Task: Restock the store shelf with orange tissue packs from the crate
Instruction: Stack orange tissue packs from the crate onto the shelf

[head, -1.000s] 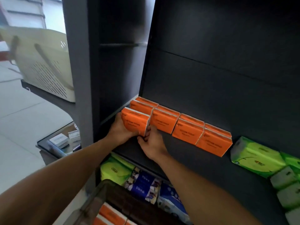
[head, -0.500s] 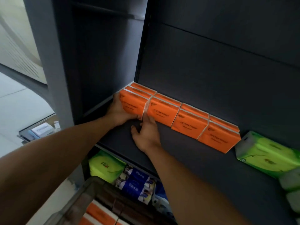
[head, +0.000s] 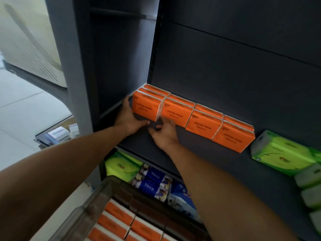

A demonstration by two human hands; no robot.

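the pack (head: 145, 108) now stands on the shelf (head: 191, 153); left hand (head: 127, 121) and right hand (head: 163, 132), fingers loose, should square it flush.

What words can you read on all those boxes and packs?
"COTTON TISSUE": printed on the front of each orange tissue pack on the shelf.
Smaller line under it: too blurred.
Green pack, blue packs, white box: print too blurred.
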